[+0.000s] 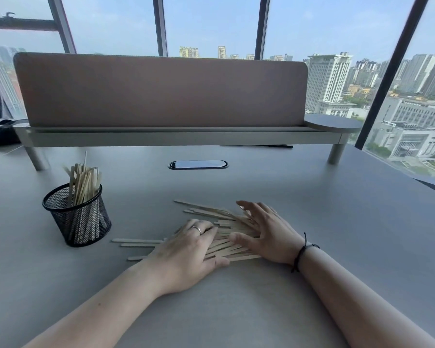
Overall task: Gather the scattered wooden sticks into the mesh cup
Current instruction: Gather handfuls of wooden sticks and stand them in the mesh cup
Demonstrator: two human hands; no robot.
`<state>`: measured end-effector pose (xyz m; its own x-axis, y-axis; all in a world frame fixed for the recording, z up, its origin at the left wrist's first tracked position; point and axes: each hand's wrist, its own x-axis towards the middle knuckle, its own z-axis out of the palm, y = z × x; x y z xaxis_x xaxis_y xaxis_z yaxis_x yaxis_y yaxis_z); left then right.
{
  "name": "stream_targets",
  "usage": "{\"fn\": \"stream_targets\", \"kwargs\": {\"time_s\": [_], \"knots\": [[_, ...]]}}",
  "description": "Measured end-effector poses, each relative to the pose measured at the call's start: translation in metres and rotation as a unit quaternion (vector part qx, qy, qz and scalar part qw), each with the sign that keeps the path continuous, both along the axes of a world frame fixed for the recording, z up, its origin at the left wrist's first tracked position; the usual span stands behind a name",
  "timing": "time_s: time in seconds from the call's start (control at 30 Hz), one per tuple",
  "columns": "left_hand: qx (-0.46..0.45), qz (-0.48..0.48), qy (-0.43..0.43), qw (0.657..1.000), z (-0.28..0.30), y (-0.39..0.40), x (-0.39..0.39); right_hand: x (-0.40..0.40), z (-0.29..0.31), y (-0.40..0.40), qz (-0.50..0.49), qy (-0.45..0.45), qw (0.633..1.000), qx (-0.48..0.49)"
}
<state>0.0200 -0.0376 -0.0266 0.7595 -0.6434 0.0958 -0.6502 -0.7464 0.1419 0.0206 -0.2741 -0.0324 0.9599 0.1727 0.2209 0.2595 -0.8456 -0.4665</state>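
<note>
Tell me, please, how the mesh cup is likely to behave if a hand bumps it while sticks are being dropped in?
The mesh cup looks light, being open wire, so it would probably slide on the smooth table. The sticks inside stand well above its rim and lean, which may make it top-heavy and apt to tip. Its walls look stiff.

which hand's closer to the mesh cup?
Left. The left hand lies on the sticks just right of the cup; the right hand is farther right.
</note>
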Motion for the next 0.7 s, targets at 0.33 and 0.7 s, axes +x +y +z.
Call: {"fn": "stream_targets", "kwargs": {"time_s": [0.33,0.7], "knots": [[0.015,-0.034,-0.15,0.988,-0.004,-0.006,0.0,0.002,-0.001,0.0,-0.012,0.008,1.0,0.016],[0.009,-0.033,-0.254,0.967,-0.004,-0.013,-0.007,0.002,-0.002,0.002,-0.011,0.01,1.0,0.007]]}}
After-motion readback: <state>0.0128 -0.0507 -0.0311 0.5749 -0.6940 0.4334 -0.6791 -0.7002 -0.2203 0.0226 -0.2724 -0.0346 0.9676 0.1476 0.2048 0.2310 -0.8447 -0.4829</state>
